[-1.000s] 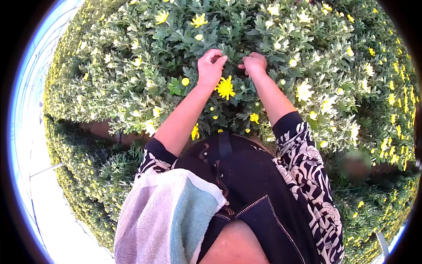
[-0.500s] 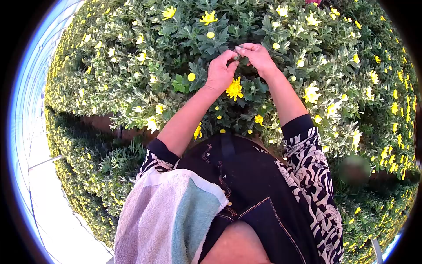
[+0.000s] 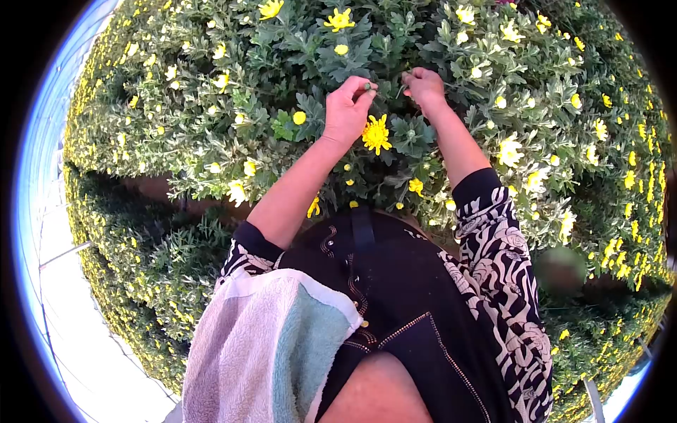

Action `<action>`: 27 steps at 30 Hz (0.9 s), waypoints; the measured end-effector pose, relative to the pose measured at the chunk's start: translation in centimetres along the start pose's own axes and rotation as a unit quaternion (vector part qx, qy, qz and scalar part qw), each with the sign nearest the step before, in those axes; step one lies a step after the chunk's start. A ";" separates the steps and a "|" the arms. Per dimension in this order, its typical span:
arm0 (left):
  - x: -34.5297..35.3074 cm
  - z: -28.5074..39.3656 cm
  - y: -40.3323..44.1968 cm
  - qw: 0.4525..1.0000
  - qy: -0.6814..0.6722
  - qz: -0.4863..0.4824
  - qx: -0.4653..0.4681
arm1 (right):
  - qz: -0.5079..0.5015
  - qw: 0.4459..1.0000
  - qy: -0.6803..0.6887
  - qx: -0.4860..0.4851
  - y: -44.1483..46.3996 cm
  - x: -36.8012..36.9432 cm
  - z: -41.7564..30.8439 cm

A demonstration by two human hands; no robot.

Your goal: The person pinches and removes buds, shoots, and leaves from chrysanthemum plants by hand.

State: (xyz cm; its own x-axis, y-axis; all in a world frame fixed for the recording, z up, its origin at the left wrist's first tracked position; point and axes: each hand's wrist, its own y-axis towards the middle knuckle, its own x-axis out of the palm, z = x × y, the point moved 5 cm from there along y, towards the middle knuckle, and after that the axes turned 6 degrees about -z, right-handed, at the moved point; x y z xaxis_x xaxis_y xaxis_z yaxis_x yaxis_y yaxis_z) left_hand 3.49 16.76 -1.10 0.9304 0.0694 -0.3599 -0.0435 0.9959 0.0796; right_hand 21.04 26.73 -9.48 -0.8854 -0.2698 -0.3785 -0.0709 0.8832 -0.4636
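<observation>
Among the leafy chrysanthemum plants (image 3: pixel 395 46), my left hand (image 3: pixel 345 111) pinches a small green flower bud (image 3: pixel 367 87) between thumb and forefinger. A short gap to the right of it, my right hand (image 3: pixel 427 92) is closed with its fingertips together. A thin greenish bit shows at those fingertips, too small to name. Just below and between the hands stands an open yellow chrysanthemum (image 3: pixel 376 135). A round yellow bud (image 3: pixel 300 118) sits left of my left wrist. Above the hands are another yellow bloom (image 3: pixel 340 20) and a half-open bud (image 3: pixel 341 50).
Dense plants with yellow and pale blooms (image 3: pixel 510 151) spread to both sides. A dark gap (image 3: pixel 151 189) separates the rows at left. A pastel towel (image 3: pixel 271 338) hangs over my front at lower left. The bright greenhouse wall (image 3: pixel 53 233) curves along the far left.
My hands, together half a second ago, have come apart. The left moved slightly left with the green bud now visible in its pinch; the right moved slightly right.
</observation>
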 end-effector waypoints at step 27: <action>-17.2 -3.1 0.5 0.959 -0.177 0.134 -0.174 | -0.134 0.973 0.163 -0.094 -0.3 13.3 -15.0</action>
State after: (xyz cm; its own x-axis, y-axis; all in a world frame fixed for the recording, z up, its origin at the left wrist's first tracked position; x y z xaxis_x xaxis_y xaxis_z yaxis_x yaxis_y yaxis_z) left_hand -13.67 16.24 2.27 0.9313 0.3632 -0.0273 -0.3605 0.9085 -0.2112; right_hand 2.36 28.67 -2.34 -0.9200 -0.3911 0.0254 -0.3753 0.8603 -0.3449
